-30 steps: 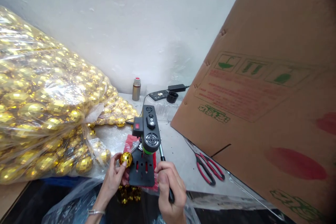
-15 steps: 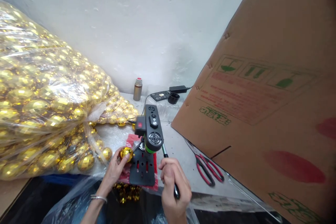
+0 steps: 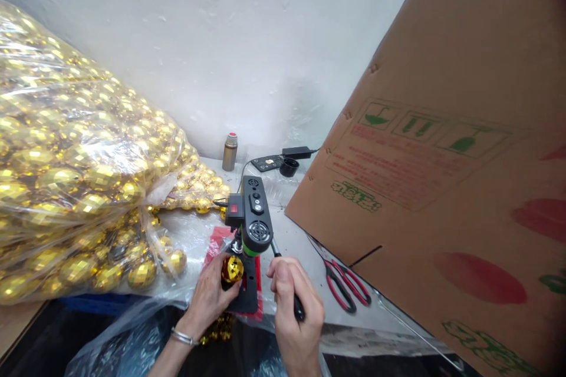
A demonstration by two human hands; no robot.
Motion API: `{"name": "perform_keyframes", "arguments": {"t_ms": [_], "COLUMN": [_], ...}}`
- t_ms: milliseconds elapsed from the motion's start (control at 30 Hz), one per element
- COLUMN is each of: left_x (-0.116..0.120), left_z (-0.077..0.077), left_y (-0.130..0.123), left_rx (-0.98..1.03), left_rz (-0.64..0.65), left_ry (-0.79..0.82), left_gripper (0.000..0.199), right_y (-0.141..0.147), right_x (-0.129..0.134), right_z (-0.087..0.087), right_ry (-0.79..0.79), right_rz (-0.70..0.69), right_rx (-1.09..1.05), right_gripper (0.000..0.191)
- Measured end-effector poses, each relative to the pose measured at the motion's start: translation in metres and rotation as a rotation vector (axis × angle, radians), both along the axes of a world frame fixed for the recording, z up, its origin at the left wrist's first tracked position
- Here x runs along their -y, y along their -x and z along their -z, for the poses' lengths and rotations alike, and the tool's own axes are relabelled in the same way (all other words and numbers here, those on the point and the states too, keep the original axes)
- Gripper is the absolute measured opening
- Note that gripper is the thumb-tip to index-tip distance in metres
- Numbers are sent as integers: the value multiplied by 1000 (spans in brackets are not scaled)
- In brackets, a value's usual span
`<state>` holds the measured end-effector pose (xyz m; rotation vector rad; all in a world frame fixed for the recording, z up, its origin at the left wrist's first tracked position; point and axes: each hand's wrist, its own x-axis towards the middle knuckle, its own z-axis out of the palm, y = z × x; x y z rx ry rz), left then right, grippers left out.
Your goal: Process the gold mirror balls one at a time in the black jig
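A shiny gold faceted ball (image 3: 232,269) is held between the thumb and fingers of my left hand (image 3: 211,294), over the black slotted base plate (image 3: 248,300) of a small machine. The machine's black head (image 3: 257,212), with round grilles and a green ring beneath, stands just above and to the right of the ball. My right hand (image 3: 297,306) is wrapped round a lever with a black handle (image 3: 299,308) at the machine's right side. A red sheet (image 3: 215,242) lies under the base.
A large clear bag of gold balls (image 3: 84,165) fills the left. Red-handled scissors (image 3: 347,285) lie beside a big cardboard box (image 3: 424,188) on the right. Behind stand a bottle (image 3: 230,152) and a black cup (image 3: 289,167). More gold balls (image 3: 217,330) hang below the table edge.
My left hand has moved right with the gold ball, from the base's left edge to over the plate. My right hand still grips the lever. The view has shifted slightly.
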<state>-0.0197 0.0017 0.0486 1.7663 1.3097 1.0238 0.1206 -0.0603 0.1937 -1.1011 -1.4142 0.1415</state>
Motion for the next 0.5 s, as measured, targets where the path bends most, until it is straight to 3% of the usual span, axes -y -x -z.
{"name": "perform_keyframes", "arguments": {"t_ms": [233, 500], "left_x": [7, 4], "left_z": [7, 19], "left_y": [-3, -10], "left_rx": [-55, -58], "left_rz": [53, -61], "left_ry": [-154, -79], "left_gripper": [45, 49], "right_y": [0, -2], "right_x": [2, 3], "right_z": [1, 6], "right_ry": [-14, -44], "right_rz": [-6, -25], "right_rx": [43, 92], "right_gripper": [23, 22]}}
